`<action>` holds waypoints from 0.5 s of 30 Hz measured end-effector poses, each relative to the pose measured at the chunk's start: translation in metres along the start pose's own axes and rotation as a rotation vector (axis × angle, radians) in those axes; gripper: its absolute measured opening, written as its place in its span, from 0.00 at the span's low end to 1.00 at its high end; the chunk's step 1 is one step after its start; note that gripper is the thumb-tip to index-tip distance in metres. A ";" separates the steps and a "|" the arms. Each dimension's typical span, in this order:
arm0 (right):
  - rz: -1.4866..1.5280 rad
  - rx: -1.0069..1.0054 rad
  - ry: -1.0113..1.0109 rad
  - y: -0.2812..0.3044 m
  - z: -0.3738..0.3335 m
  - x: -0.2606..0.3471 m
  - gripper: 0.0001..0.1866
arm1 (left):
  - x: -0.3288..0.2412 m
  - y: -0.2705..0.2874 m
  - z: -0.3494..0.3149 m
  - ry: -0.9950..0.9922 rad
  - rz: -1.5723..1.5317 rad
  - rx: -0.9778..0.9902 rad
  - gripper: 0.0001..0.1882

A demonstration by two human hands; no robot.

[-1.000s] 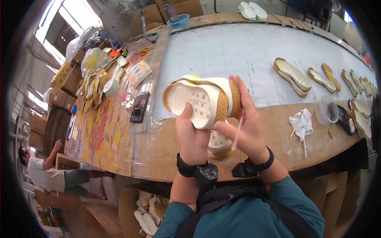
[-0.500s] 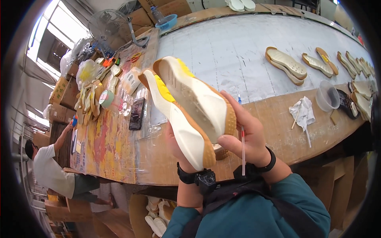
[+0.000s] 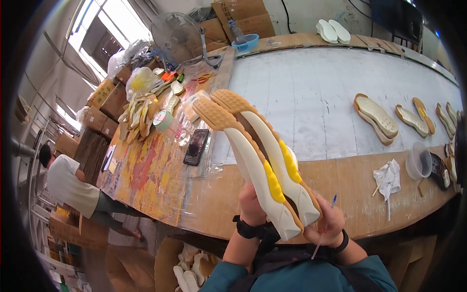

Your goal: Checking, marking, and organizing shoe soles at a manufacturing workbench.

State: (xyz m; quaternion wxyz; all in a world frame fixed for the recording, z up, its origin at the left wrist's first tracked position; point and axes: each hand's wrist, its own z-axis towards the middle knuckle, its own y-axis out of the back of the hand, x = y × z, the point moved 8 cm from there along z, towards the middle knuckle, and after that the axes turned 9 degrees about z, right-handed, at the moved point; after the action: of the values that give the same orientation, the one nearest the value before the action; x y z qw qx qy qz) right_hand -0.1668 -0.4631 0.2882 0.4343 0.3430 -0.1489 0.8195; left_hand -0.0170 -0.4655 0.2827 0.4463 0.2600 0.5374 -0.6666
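Two shoe soles (image 3: 249,153) are held up together in front of me, side by side, with their bumpy tan ends pointing up and away. Each has white sidewalls, a tan bottom and a yellow insert. My left hand (image 3: 252,207) grips the nearer sole from its left side, fingers partly hidden behind it. At the lower right end, my right hand (image 3: 328,223) is closed on the other sole. A slim pen (image 3: 317,246) with a clear barrel and blue tip is also tucked between the right hand's fingers.
A phone (image 3: 196,147) and a jar with a green lid (image 3: 165,121) lie left on the table (image 3: 146,180). More soles (image 3: 375,118), a crumpled white cloth (image 3: 388,178) and a plastic tub (image 3: 418,161) are at right. Left, a co-worker (image 3: 73,185) stands beside the table.
The pair of soles has been turned over, so the tan bumpy ends now point up and away instead of toward me. My right hand has moved down and right, keeping the pen.
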 end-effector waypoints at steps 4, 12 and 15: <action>0.063 0.004 0.050 -0.001 -0.010 -0.001 0.31 | 0.027 0.045 -0.012 0.058 0.484 -0.152 0.39; 0.060 0.062 -0.170 0.030 0.055 -0.007 0.22 | 0.021 0.016 -0.007 0.193 -0.023 -0.173 0.38; 0.112 -0.002 -0.189 0.037 0.093 0.009 0.20 | 0.015 0.012 -0.012 0.151 -0.015 -0.181 0.22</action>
State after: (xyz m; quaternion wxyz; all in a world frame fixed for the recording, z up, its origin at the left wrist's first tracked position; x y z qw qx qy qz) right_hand -0.1604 -0.5288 0.3634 0.3721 0.4094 -0.2093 0.8063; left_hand -0.0150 -0.4589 0.2612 0.4213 0.2640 0.6295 -0.5971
